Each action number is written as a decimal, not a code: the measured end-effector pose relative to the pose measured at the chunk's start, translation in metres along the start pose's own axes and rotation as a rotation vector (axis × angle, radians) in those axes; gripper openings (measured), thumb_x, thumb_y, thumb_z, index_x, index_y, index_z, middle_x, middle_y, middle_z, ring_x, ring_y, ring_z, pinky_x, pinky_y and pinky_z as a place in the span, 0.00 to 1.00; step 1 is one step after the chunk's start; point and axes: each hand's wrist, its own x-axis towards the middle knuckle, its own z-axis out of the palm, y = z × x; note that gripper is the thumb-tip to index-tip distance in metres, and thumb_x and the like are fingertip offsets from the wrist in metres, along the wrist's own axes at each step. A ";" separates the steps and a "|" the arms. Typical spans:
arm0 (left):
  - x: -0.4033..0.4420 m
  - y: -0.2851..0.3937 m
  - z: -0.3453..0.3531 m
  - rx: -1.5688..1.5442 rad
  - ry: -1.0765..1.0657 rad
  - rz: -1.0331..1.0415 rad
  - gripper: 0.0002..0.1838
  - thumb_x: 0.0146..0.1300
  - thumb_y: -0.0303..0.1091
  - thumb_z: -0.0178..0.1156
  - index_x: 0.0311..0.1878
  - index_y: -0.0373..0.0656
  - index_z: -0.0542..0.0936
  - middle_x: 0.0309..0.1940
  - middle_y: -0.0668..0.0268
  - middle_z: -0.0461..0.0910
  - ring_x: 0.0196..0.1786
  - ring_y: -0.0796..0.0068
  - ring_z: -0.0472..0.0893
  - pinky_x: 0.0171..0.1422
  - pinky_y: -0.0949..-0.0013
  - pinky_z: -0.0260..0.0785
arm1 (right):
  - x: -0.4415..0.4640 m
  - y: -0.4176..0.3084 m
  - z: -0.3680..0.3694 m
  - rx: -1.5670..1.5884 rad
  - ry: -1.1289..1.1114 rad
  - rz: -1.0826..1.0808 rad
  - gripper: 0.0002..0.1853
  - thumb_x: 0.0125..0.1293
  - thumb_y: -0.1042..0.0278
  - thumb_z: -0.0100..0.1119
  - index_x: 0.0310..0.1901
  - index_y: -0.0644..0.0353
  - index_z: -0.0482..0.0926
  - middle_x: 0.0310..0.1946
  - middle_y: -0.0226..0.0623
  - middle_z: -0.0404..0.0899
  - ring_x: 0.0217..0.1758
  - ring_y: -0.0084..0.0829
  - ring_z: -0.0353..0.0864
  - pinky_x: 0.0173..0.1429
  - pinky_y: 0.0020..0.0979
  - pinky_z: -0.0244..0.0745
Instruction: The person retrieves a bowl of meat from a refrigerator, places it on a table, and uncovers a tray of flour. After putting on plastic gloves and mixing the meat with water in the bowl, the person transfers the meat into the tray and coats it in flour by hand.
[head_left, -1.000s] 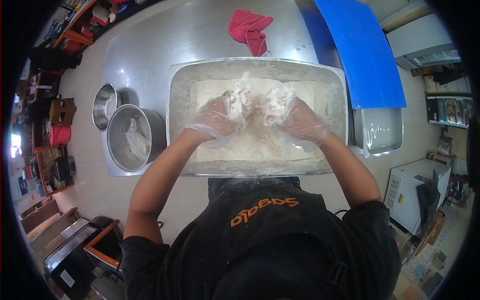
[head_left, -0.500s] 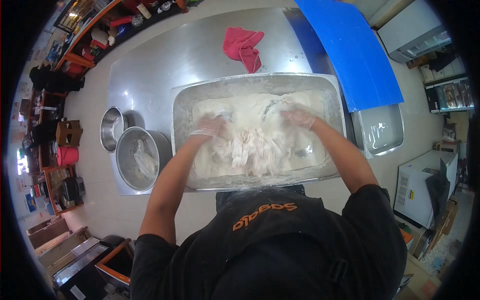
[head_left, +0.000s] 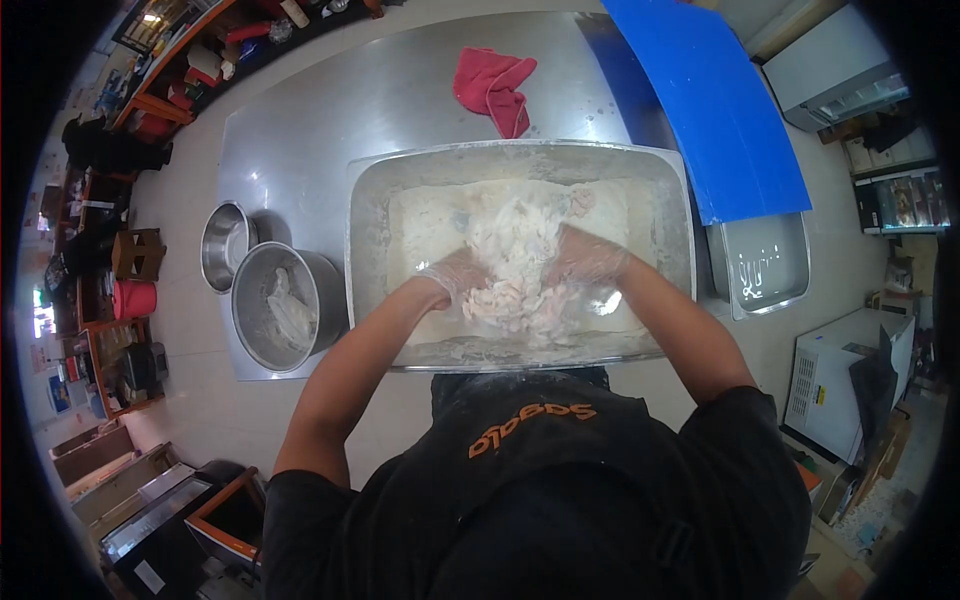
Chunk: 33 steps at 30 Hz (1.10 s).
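A deep metal tub (head_left: 369, 215) holds white flour (head_left: 425, 210) and a heap of flour-coated pieces (head_left: 520, 305) that look like raw meat, though their exact kind is unclear. My left hand (head_left: 462, 272), in a clear plastic glove, presses against the heap's left side. On the opposite side, my right hand (head_left: 590, 258), gloved the same way, touches the heap too. Blur and flour hide the fingers of both hands. Between them a blurred mass of floured pieces stretches up toward the tub's far side.
The tub stands on a steel table (head_left: 300, 130). A red cloth (head_left: 493, 85) lies beyond it. Left are a small metal bowl (head_left: 228, 245) and a deep pot (head_left: 250, 330) with a whitish crumpled item inside. Right are a blue board (head_left: 720, 120) and a metal tray (head_left: 775, 262).
Both hands have moved inward and slightly nearer my body, closing in on the heap from either side. The floured pieces have shifted, with some now farther up the tub's middle.
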 end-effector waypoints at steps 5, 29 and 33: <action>-0.101 0.135 0.034 1.056 0.389 -0.037 0.27 0.50 0.36 0.62 0.53 0.32 0.71 0.42 0.51 0.77 0.46 0.62 0.78 0.51 0.61 0.69 | -0.013 -0.028 -0.012 -0.908 0.192 -0.315 0.13 0.49 0.68 0.58 0.35 0.66 0.78 0.31 0.52 0.79 0.37 0.45 0.79 0.47 0.37 0.73; -0.039 0.051 -0.066 1.677 0.301 0.070 0.27 0.67 0.51 0.42 0.63 0.44 0.67 0.57 0.52 0.71 0.57 0.55 0.72 0.62 0.62 0.62 | 0.024 0.071 -0.063 -0.270 -0.246 0.415 0.41 0.60 0.32 0.46 0.60 0.65 0.67 0.58 0.52 0.69 0.63 0.42 0.65 0.66 0.42 0.59; -0.006 0.000 -0.017 0.585 0.025 0.063 0.25 0.67 0.47 0.45 0.60 0.41 0.69 0.51 0.57 0.77 0.58 0.64 0.73 0.62 0.62 0.64 | -0.001 0.078 -0.002 -0.165 -0.215 0.150 0.33 0.56 0.44 0.59 0.55 0.64 0.72 0.54 0.46 0.73 0.59 0.34 0.70 0.61 0.38 0.64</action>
